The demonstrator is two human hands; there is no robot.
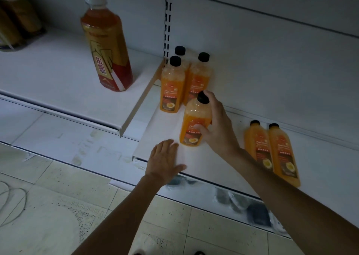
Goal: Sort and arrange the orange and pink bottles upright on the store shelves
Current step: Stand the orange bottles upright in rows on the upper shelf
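Here, my right hand [217,122] grips an orange floor-cleaner bottle [196,111], thumb across the label and fingers curled behind the shoulder up toward the black cap. The bottle is near the front of the lower shelf [161,126], leaning slightly, with its base at or just above the shelf surface; I cannot tell whether it touches. This mid-body grip probably serves to steady the bottle while I stand it upright. My left hand [165,161] lies flat on the shelf just beside the bottle's base. Its fingers are straight and hold nothing, apparently bracing me as I lean in.

Three upright orange bottles [172,87] cluster at the back left corner, close together, and the held bottle likely joins their row. Two more orange bottles [256,144] wait to the right, side by side; they seem to lie flat, though the wide lens leaves this uncertain. A tall white-capped drink bottle [106,50] stands on the higher shelf to the left. No pink bottles are visible.
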